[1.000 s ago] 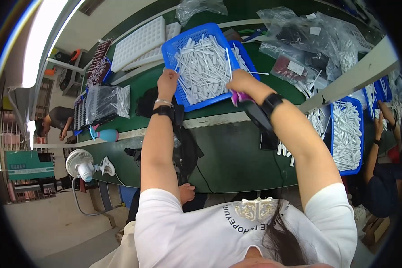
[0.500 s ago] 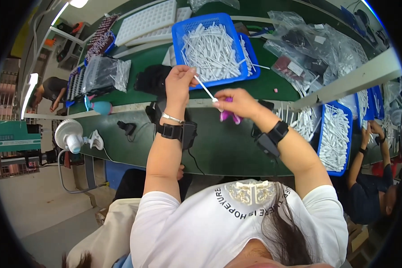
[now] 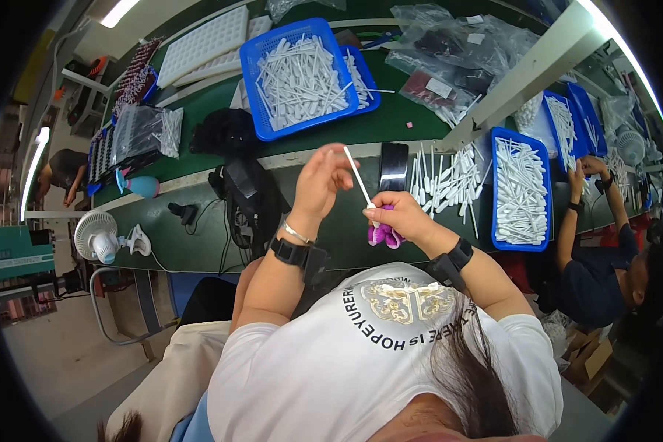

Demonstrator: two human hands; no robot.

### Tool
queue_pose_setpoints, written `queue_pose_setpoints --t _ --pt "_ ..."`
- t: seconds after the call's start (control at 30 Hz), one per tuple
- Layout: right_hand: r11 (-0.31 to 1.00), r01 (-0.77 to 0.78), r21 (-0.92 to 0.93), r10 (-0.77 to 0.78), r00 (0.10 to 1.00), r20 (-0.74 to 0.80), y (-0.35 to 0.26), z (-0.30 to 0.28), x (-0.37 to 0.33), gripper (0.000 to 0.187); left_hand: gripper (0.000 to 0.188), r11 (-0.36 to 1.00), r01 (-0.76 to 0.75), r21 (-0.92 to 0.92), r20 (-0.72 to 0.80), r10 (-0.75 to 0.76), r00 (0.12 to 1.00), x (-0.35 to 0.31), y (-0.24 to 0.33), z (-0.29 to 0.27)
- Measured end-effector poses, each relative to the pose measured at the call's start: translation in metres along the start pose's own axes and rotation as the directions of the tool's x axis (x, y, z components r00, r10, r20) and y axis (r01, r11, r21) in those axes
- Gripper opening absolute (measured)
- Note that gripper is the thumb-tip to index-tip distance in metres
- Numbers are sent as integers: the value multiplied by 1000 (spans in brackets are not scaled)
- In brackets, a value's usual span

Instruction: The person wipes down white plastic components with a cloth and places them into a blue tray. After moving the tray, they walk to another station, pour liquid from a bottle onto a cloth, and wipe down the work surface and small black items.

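A long, green-topped desk point(image 3: 379, 131) crossed by a pale strip point(image 3: 287, 160). Along its far side, left to right: overlapping white cell trays point(image 3: 202, 46), a blue perforated plastic basket point(image 3: 309, 127), a smaller blue basket point(image 3: 369, 104) just beside it, and crumpled clear plastic bags point(image 3: 457, 37). At left stands a turquoise and pink bottle point(image 3: 138, 184); toward the middle, a black cloth bundle point(image 3: 225, 131). At right, loose white sticks point(image 3: 449, 188) lie near another blue basket point(image 3: 521, 245).

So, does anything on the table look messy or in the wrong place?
A bit: a pile of white sticks lies loose on the green table, outside the blue basket beside it. Also, a tiny pink scrap sits by itself, which looks stray.
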State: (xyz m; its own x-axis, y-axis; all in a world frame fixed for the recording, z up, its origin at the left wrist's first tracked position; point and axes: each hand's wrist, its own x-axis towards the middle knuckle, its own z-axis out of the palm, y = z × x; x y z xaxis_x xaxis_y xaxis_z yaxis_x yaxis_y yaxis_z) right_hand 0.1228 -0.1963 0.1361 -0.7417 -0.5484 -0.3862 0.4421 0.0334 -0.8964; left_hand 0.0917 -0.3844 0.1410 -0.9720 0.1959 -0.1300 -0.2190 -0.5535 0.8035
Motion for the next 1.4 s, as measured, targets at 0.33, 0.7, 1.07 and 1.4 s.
queue_pose_setpoints --t 0.33,0.7,1.07,1.4 --pt "999 36 2 -36 997 -71 1 -2 -13 20 28 986 119 120 -76 -110 991 -34 -48 1" --pt "997 66 45 -61 994 -95 7 -12 -20 21 27 972 48 228 -128 -19 992 -46 -63 9" --pt "956 51 288 -26 996 -91 38 -22 -30 24 23 705 -139 695 41 155 987 -63 -82 49" --pt "899 216 380 -42 908 -417 40 -70 -52 23 20 961 213 176 -137 -190 972 -61 -97 50"
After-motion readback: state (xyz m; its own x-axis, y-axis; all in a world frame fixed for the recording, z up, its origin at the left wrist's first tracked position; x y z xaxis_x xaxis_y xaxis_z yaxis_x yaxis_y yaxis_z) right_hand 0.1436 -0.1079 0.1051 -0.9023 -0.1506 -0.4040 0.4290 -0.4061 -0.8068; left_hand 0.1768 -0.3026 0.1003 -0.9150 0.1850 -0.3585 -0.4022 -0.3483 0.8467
